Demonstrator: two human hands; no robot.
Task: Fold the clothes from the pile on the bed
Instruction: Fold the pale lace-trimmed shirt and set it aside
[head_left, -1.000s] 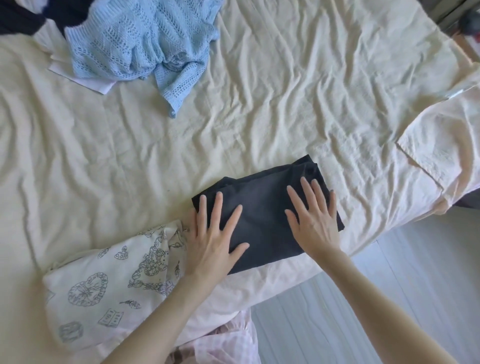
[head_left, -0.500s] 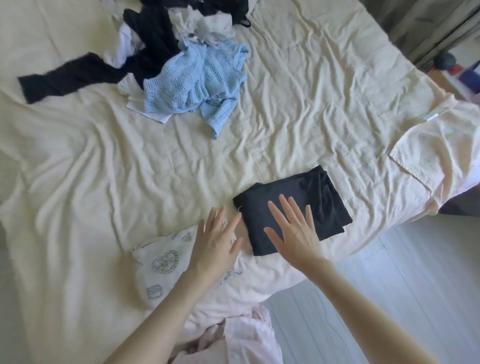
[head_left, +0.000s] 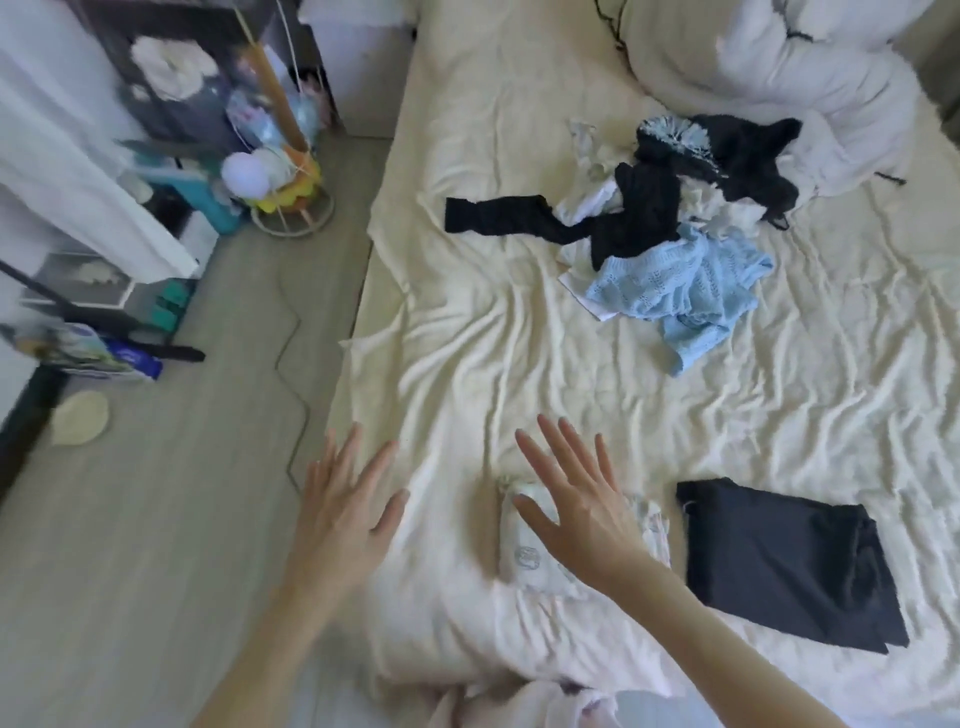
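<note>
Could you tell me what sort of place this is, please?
Most likely a home bedroom. A bed with a wrinkled cream sheet fills most of the view, a rumpled white duvet lies at its head, and a pile of clothes sits on it near a folded dark garment.

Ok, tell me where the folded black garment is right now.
In the head view, the folded black garment lies flat at the lower right on the bed, just right of the right hand and the folded printed cloth.

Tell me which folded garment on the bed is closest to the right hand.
The white printed one, partly under the right hand; the folded dark one lies farther right.
</note>
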